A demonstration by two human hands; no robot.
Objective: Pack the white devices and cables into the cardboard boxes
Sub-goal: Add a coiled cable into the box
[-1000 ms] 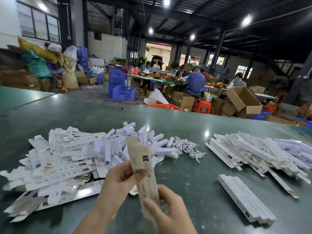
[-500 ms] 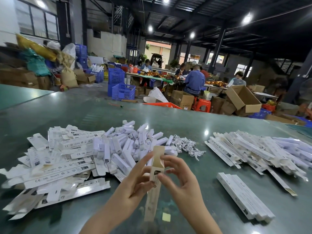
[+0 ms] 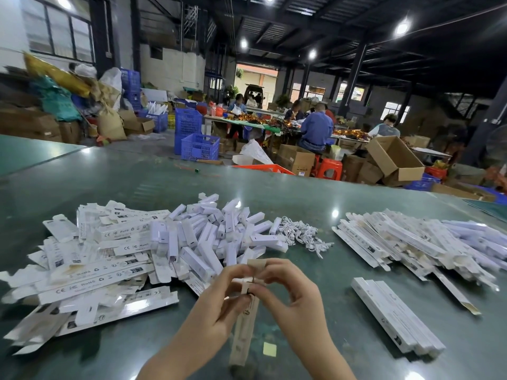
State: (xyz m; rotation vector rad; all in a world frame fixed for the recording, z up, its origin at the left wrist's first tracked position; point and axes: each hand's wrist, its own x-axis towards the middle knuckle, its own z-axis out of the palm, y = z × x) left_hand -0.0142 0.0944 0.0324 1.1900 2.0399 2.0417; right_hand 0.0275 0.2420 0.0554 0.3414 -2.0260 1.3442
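A long narrow cardboard box (image 3: 244, 333) stands nearly upright in front of me, its lower end near the green table (image 3: 109, 182). My left hand (image 3: 219, 300) and my right hand (image 3: 290, 294) both pinch its top end, where a flap sticks up between the fingers. Behind them lies a heap of white devices (image 3: 208, 234). A tangle of white cables (image 3: 304, 235) lies to the right of that heap. Flat unfolded boxes (image 3: 90, 272) are piled at the left.
A neat row of closed boxes (image 3: 395, 316) lies at the right front, with a loose pile of packed boxes (image 3: 428, 239) behind it. A small yellow paper square (image 3: 269, 349) lies near the box's foot. People work at tables far behind.
The box has swung from tilted to nearly upright. My right hand has come up from the box's lower part to its top end, and both hands have closed in on the flap.
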